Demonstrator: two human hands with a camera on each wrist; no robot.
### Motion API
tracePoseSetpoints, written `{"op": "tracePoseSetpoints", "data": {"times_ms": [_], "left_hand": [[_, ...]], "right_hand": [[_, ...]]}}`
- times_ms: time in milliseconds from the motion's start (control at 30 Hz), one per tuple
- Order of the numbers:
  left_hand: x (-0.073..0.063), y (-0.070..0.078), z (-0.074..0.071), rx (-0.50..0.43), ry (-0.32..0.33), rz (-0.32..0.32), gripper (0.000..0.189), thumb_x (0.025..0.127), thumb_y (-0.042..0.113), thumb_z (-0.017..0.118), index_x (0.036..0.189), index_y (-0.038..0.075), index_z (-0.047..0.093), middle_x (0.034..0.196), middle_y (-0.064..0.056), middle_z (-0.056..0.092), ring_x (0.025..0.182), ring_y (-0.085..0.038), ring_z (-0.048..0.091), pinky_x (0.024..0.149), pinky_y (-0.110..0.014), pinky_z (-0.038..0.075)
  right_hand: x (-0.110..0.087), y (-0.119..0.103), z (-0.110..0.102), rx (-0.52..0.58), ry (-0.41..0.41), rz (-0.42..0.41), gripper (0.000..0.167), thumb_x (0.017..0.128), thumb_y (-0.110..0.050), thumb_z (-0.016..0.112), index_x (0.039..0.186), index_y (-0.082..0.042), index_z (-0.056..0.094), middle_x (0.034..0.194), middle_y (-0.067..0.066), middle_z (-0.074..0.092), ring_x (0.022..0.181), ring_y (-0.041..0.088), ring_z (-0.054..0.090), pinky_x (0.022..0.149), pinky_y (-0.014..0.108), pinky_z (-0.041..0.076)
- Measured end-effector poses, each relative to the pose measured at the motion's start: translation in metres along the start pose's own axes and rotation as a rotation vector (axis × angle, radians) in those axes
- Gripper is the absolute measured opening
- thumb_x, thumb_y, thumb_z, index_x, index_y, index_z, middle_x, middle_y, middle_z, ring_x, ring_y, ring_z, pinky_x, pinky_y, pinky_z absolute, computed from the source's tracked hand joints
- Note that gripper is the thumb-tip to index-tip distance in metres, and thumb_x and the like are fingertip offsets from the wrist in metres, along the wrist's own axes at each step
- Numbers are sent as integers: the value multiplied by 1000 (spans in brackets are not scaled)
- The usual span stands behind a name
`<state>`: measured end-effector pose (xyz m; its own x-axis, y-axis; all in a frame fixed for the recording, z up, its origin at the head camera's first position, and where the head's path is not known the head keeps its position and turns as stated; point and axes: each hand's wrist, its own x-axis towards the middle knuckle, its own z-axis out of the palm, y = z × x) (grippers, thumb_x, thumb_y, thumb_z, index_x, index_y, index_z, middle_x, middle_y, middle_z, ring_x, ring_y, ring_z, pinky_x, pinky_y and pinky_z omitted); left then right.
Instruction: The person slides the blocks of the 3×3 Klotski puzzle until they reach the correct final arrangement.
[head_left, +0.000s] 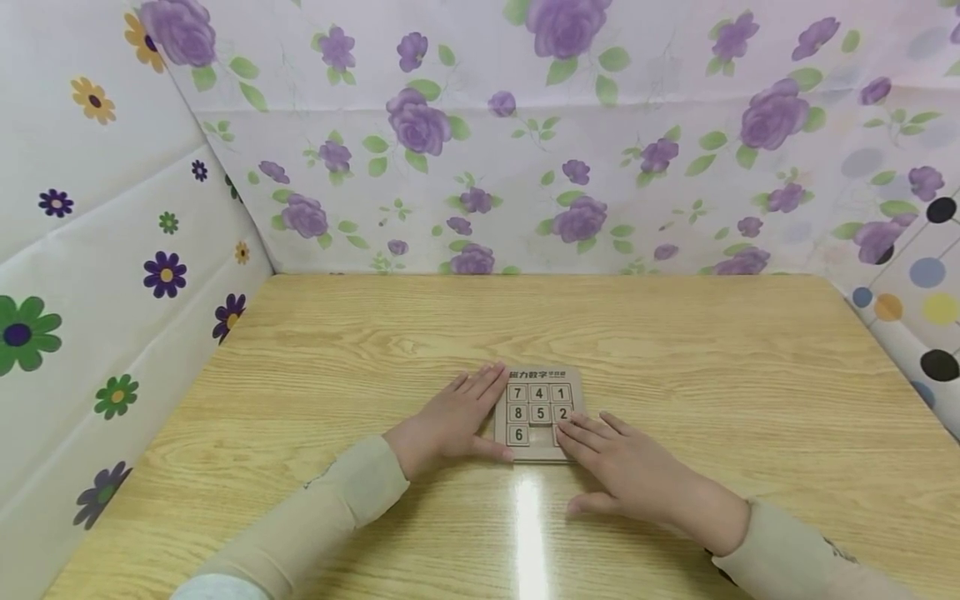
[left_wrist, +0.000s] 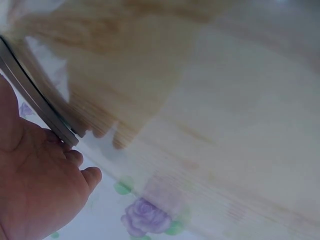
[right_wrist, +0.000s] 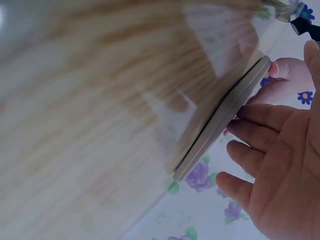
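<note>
The place was a small screened-off table space, rather like a booth; whether it stood in a home, a classroom or a studio could not be told. A glossy wood-grain table (head_left: 637,329) spread between the coverings; a creased rose-printed sheet (head_left: 517,150) rose behind its far edge; a daisy-printed sheet (head_left: 112,258) closed off the left; a dot-printed sheet (head_left: 927,272) closed off the right.
</note>
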<state>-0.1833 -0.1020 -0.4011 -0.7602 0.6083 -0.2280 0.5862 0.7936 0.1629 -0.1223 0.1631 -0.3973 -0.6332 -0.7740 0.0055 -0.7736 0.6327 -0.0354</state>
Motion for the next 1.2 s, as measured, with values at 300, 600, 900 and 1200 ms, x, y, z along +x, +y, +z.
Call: {"op": "tracePoseSetpoints", "data": {"times_ms": [300, 600, 900, 1200], "left_hand": [[1, 0, 1, -5, -5, -3, 115, 75, 77, 52, 153, 6, 4, 160, -10, 0, 148, -25, 3, 121, -43, 7], [1, -1, 0, -16, -15, -8, 115, 75, 77, 51, 153, 7, 3, 161, -9, -1, 148, -24, 0, 121, -42, 6], [0, -2, -3, -31, -5, -6, 113, 77, 76, 52, 153, 7, 5, 161, -9, 0, 148, -24, 1, 121, -42, 6], [0, -3, -3, -83, -30, -3, 111, 79, 75, 51, 153, 7, 4, 161, -8, 0, 148, -22, 0, 121, -41, 7]], "right_hand": [[8, -3, 2, 0, 2, -16, 80, 88, -64, 46, 138, -2, 49, 145, 12, 46, 135, 29, 41, 111, 51, 34], [17, -9, 0, 2, -24, -25, 80, 88, -63, 47, 139, -3, 47, 146, 11, 44, 137, 29, 39, 112, 50, 33], [22, -10, -5, 43, -51, -22, 79, 89, -62, 46, 141, -1, 45, 148, 13, 42, 138, 30, 37, 113, 51, 31], [16, 5, -9, 86, -22, 48, 77, 90, -56, 50, 140, 3, 44, 147, 18, 41, 137, 35, 37, 113, 54, 29]]}}
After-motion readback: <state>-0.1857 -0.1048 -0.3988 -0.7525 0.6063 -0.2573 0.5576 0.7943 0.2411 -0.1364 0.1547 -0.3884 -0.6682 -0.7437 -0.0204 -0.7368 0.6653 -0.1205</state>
